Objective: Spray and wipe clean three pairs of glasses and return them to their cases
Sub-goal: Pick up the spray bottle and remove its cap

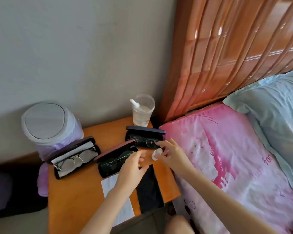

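Note:
Three open glasses cases lie on the orange bedside table (71,200), each with a pair of glasses inside. These are a grey-lined case (74,157) at the left, a pink-lidded case (112,159) in the middle and a dark blue case (144,137) at the back. My left hand (132,168) hovers over the right end of the middle case with fingers extended. My right hand (172,154) holds a small white spray bottle (156,153) just right of that case, its upper fingers near the far case's glasses. A white cloth (111,184) and a dark cloth (149,188) lie near the front.
A clear plastic cup (143,110) with a white nozzle in it stands at the table's back edge. A lidded bin (46,122) with a purple liner sits left of the table. The bed with a pink sheet (227,157), a pillow and a wooden headboard borders the right.

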Demonstrator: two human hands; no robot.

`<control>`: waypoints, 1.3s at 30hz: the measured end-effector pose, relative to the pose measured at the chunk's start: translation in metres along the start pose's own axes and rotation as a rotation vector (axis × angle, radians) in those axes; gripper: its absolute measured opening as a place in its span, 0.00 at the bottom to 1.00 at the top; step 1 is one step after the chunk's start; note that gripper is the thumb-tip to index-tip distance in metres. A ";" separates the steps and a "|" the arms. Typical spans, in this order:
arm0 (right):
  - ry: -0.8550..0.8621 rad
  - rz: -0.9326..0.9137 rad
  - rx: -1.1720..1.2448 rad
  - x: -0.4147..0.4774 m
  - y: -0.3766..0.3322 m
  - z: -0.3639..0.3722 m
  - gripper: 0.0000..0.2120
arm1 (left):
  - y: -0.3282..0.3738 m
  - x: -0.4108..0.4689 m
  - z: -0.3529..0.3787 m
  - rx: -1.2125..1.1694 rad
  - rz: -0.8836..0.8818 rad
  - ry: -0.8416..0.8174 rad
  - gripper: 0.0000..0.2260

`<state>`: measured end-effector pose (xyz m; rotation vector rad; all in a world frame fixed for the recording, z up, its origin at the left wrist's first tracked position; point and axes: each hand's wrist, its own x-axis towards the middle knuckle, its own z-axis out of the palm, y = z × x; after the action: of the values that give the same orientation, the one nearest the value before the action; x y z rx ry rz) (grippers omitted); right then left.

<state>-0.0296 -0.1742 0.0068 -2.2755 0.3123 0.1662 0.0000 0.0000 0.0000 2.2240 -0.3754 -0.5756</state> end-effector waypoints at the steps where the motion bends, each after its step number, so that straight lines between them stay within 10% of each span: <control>1: 0.014 -0.034 -0.024 0.002 0.000 0.002 0.15 | -0.001 0.005 0.005 -0.030 0.030 0.018 0.21; 25: 0.223 -0.548 0.292 0.018 0.017 0.023 0.06 | -0.033 0.026 0.055 -0.499 0.457 0.093 0.11; 39: 0.226 -0.508 0.260 -0.065 0.020 0.049 0.05 | -0.037 -0.056 0.084 -0.477 0.486 0.211 0.12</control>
<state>-0.0986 -0.1390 -0.0255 -2.0417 -0.1304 -0.3745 -0.0882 -0.0038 -0.0612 1.6347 -0.5777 -0.1429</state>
